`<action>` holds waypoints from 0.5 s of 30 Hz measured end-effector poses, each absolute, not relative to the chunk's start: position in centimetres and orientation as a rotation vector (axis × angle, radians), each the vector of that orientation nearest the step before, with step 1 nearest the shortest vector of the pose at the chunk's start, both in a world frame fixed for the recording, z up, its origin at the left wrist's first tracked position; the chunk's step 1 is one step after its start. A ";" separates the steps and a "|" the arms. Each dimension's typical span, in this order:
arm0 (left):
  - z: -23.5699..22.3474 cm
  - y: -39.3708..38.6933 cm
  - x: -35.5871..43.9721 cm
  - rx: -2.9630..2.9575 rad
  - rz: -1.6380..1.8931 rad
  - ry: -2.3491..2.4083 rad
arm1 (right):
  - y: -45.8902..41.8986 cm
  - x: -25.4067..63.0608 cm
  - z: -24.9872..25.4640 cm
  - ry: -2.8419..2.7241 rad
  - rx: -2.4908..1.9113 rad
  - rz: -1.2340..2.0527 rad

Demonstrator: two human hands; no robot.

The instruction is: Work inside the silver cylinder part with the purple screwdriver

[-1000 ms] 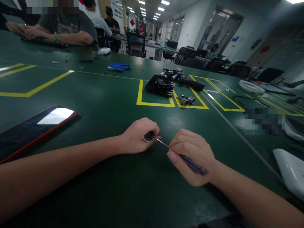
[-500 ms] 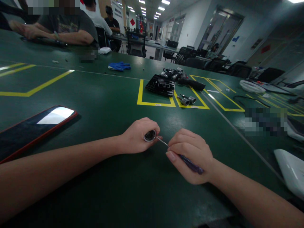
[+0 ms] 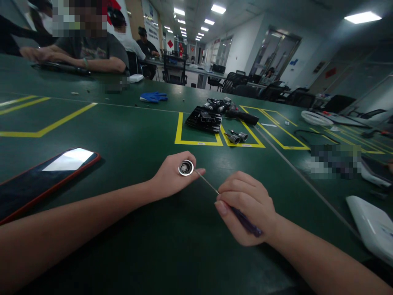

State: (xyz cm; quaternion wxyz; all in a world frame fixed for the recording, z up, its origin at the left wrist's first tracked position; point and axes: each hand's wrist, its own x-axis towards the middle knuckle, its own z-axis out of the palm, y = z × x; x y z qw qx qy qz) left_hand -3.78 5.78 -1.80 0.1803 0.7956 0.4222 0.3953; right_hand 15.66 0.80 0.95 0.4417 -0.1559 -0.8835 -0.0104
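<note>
My left hand is closed around a round metal part like a cylindrical connector. Its open end faces me, with a silvery rim and a dark inside holding some lighter pieces. My right hand grips a screwdriver by its dark purple handle, the thumb lying along the near side. The thin metal shaft points up and left toward the left thumb, beside the part. Whether its tip touches the part is hidden from me. Both hands are held above the green table.
A phone with a red edge lies at left. Ahead are a black glossy box, two metal connectors and a dark pile of cabled parts. A blue glove lies farther back. A white device is at right; a person sits across the table.
The view has shifted, so the background sits lower. My left hand has turned the metal part's open end more toward me, and the gap between my hands looks wider. Both grips stay.
</note>
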 end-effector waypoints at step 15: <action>0.1 18.6 -5.4 1.807 1.430 1.938 | 1.9 16.1 1.2 -2.101 -0.352 -0.201</action>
